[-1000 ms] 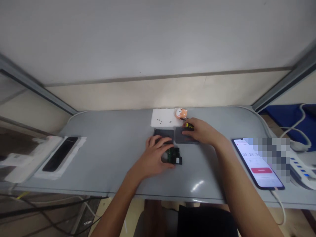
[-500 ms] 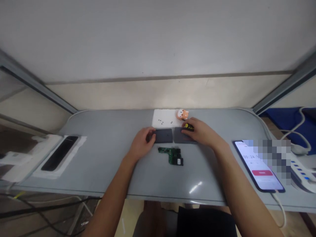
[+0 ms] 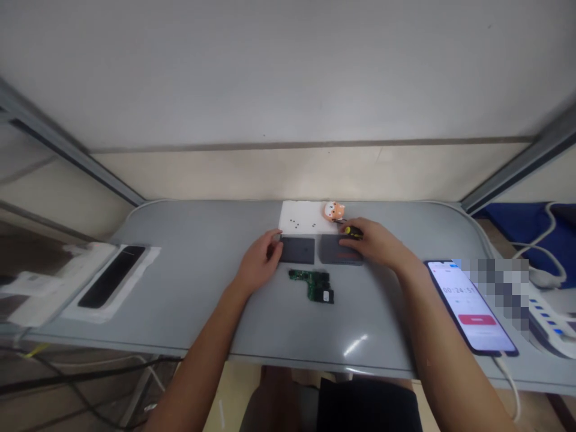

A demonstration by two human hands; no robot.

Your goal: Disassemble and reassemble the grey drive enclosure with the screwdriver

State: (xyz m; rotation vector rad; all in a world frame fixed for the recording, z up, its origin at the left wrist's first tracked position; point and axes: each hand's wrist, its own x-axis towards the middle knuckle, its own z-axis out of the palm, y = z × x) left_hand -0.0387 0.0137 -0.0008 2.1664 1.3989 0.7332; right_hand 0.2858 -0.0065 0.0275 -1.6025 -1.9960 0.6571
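My left hand (image 3: pixel 261 261) is closed at the left edge of a flat dark grey cover (image 3: pixel 297 251), thumb and fingers pinching that end. My right hand (image 3: pixel 375 241) holds a screwdriver (image 3: pixel 353 231) with a yellow and black handle. Its fingers also rest on a dark grey casing (image 3: pixel 335 249), just right of the cover with a narrow gap between them. Nearer to me lies a green circuit board (image 3: pixel 315 284) with a white sticker. Behind the two dark parts, several small dark screws (image 3: pixel 294 224) lie on a white sheet (image 3: pixel 306 210).
An orange and white animal-shaped item (image 3: pixel 333 210) sits at the sheet's right end. To the right are a phone (image 3: pixel 472 309) showing a timer and a white power strip (image 3: pixel 555 324). A black phone-like slab (image 3: pixel 112 277) lies on white material at left. A wall closes the grey table's (image 3: pixel 202 270) back.
My right hand has shifted slightly right with the casing and screwdriver, widening the gap to the cover. The left hand keeps its hold. The whole view has shifted slightly.
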